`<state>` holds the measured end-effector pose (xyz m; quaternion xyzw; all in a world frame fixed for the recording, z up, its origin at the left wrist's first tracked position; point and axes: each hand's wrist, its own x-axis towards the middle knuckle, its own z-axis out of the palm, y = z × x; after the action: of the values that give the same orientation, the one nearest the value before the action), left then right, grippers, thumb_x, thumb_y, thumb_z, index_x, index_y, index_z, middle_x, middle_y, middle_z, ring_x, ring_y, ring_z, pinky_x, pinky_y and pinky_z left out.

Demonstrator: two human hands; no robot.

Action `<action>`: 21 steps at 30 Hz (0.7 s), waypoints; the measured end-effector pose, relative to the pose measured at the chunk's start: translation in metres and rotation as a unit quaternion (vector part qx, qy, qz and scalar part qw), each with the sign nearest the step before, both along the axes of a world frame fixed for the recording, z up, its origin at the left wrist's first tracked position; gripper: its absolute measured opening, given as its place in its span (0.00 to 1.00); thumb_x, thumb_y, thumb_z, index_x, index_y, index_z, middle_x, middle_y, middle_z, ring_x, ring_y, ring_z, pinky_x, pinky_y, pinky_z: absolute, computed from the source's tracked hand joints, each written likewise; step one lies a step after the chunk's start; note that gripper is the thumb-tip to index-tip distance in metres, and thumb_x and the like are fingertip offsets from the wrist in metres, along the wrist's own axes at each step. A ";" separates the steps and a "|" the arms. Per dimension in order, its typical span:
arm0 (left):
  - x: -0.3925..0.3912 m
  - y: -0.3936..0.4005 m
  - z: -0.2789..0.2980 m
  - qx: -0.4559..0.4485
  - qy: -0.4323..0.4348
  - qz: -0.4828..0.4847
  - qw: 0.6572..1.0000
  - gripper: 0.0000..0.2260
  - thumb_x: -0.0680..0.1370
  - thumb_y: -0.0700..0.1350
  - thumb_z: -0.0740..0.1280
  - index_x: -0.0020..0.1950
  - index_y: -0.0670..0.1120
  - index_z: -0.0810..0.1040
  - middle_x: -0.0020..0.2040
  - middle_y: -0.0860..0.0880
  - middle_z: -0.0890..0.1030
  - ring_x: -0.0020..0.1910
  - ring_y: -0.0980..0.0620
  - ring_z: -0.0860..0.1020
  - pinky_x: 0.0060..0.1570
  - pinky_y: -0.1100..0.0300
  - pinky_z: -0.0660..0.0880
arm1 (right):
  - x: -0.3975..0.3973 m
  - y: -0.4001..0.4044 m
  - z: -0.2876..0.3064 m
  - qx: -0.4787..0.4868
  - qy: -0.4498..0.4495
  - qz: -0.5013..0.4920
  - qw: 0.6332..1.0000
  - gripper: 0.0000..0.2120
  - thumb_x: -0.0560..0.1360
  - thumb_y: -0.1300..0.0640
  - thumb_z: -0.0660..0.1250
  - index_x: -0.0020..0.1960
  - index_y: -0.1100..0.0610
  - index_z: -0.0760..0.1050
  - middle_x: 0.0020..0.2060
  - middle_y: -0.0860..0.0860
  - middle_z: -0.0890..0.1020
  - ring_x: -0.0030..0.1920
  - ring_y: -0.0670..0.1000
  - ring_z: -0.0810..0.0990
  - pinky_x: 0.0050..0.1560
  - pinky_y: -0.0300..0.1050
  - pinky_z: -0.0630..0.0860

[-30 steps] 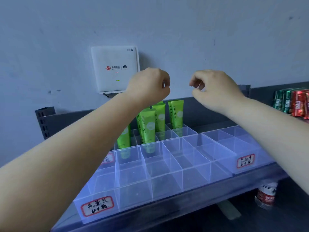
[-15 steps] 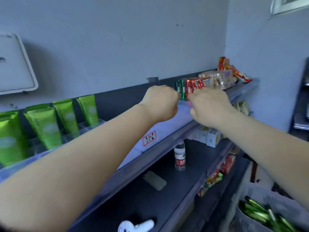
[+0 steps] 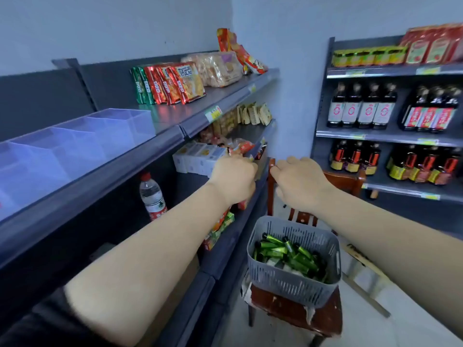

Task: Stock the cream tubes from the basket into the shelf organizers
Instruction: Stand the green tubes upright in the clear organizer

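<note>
A grey slotted basket (image 3: pixel 295 284) rests on a wooden chair (image 3: pixel 295 314) at the lower right, and several green cream tubes (image 3: pixel 288 254) lie piled in it. Clear plastic shelf organizers (image 3: pixel 75 144) stand with bare compartments on the upper shelf at the left. My left hand (image 3: pixel 234 179) and my right hand (image 3: pixel 300 182) hover side by side in mid-air above and beyond the basket. Both have curled fingers and hold nothing.
Snack packets (image 3: pixel 170 82) fill the upper shelf beyond the organizers. A water bottle (image 3: pixel 152 196) stands on the shelf below, with white boxes (image 3: pixel 195 156) behind it. A second rack of dark sauce bottles (image 3: pixel 363 106) stands at the right. Floor lies beside the chair.
My view has swung right, from the organizers with green tubes to the basket on the chair. Both hands travelled with it and dropped lower, still holding nothing.
</note>
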<state>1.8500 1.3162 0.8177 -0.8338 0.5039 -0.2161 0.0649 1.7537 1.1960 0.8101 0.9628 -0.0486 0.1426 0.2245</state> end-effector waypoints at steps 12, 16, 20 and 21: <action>0.022 -0.122 -0.132 0.023 0.224 -0.033 0.974 0.10 0.75 0.45 0.61 0.51 0.43 0.78 0.50 0.46 0.78 0.51 0.44 0.76 0.42 0.53 0.73 | -0.037 -0.123 -0.135 0.184 0.135 -0.129 0.965 0.15 0.77 0.53 0.57 0.61 0.57 0.70 0.57 0.52 0.76 0.59 0.55 0.73 0.49 0.46 0.70; 0.055 -0.152 -0.172 0.061 0.301 0.005 0.952 0.11 0.76 0.47 0.61 0.54 0.45 0.78 0.52 0.46 0.78 0.51 0.44 0.76 0.47 0.50 0.76 | -0.020 -0.148 -0.165 0.265 0.144 -0.209 0.930 0.16 0.75 0.53 0.58 0.60 0.56 0.69 0.55 0.52 0.76 0.56 0.55 0.74 0.49 0.48 0.74; 0.086 -0.183 -0.217 0.094 0.368 0.025 0.925 0.10 0.75 0.47 0.63 0.54 0.47 0.77 0.53 0.48 0.78 0.52 0.45 0.77 0.48 0.54 0.76 | 0.000 -0.174 -0.207 0.363 0.143 -0.295 0.872 0.09 0.75 0.55 0.58 0.53 0.57 0.69 0.53 0.54 0.76 0.52 0.56 0.76 0.40 0.44 0.69; 0.092 -0.190 -0.229 0.101 0.382 0.028 0.918 0.09 0.75 0.47 0.63 0.52 0.48 0.77 0.52 0.49 0.78 0.52 0.46 0.77 0.47 0.54 0.75 | 0.004 -0.180 -0.218 0.390 0.141 -0.316 0.854 0.06 0.75 0.55 0.59 0.50 0.57 0.68 0.51 0.55 0.76 0.49 0.57 0.76 0.39 0.44 0.68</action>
<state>1.9416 1.1263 0.5889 -0.8559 0.4855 0.1731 -0.0430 1.7576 1.0158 0.5924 0.9139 -0.3696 -0.1040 -0.1316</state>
